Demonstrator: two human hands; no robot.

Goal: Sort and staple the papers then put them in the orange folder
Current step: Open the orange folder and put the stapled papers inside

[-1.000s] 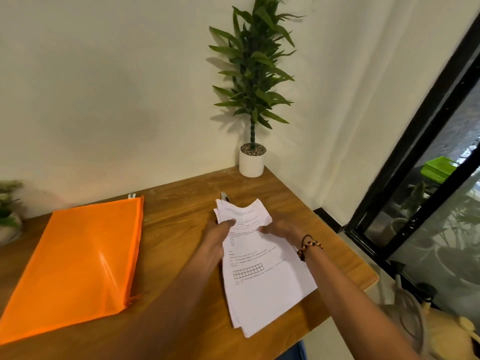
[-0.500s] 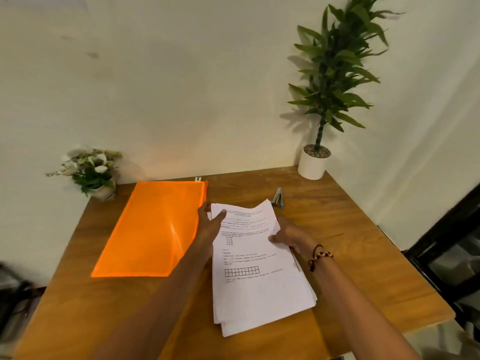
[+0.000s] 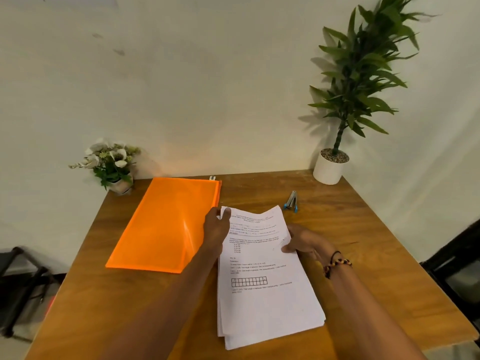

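A stack of printed white papers [image 3: 265, 292] lies on the wooden table [image 3: 363, 255], its far edge lifted and curled. My left hand [image 3: 215, 229] pinches the stack's top left corner, thumb on top. My right hand [image 3: 301, 241] grips the right edge of the upper sheets. The orange folder [image 3: 166, 224] lies flat to the left of the papers, touching my left hand's side. A small grey and blue stapler [image 3: 291, 201] rests on the table beyond the papers, to the right.
A tall green plant in a white pot [image 3: 327, 166] stands at the table's back right corner. A small pot of white flowers [image 3: 114, 165] sits at the back left. A dark chair frame [image 3: 18, 287] is on the floor to the left.
The view has swung left, off the window and onto the whole table. My left hand has slid from the middle of the papers' top edge to their top left corner.
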